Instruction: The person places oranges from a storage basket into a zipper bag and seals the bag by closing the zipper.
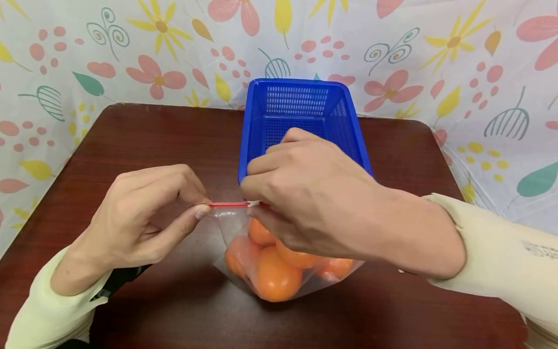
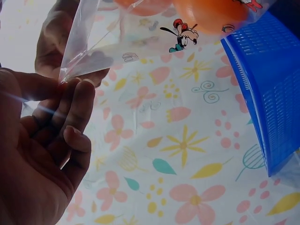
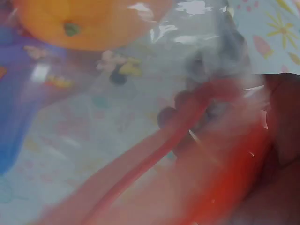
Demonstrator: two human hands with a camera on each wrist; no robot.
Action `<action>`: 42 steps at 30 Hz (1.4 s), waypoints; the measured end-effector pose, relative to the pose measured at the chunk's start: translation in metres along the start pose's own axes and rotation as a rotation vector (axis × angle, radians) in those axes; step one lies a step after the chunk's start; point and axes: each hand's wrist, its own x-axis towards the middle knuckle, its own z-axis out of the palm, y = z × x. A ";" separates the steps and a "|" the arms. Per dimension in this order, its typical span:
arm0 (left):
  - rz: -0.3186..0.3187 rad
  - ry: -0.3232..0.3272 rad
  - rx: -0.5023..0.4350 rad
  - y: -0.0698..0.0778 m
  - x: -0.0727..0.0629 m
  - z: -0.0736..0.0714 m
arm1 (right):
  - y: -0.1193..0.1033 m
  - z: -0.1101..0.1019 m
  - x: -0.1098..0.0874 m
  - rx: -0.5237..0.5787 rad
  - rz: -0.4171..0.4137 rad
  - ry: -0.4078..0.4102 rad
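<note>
A clear zip bag (image 1: 226,228) stands on the table with several oranges (image 1: 279,274) inside. Along its top runs a red zip strip (image 1: 228,205) with a small white slider (image 1: 253,203). My left hand (image 1: 148,218) pinches the strip's left end between thumb and fingertips. Over the bag, my right hand (image 1: 314,194) grips the strip at the slider and hides the rest of it. Cartoon figures are printed on the bag, as the left wrist view shows. Up close in the right wrist view, the red strip (image 3: 154,150) is blurred below an orange (image 3: 93,23).
Behind the bag stands a blue plastic basket (image 1: 246,135) with perforated walls, partly covered by the right hand. The dark brown table (image 1: 174,300) ends at a flower-patterned white cloth (image 1: 165,48) hanging behind it.
</note>
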 end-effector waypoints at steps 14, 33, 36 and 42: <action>-0.041 -0.001 -0.041 -0.007 -0.003 -0.008 | -0.047 -0.141 -0.028 0.089 0.183 0.002; -0.105 -0.096 0.043 -0.004 -0.003 -0.020 | -0.023 -0.147 -0.125 0.102 0.325 0.160; -0.102 -0.103 0.036 -0.005 -0.003 -0.021 | -0.022 -0.151 -0.134 0.086 0.350 0.174; -0.089 -0.126 0.011 -0.005 -0.003 -0.022 | -0.022 -0.154 -0.144 0.114 0.346 0.188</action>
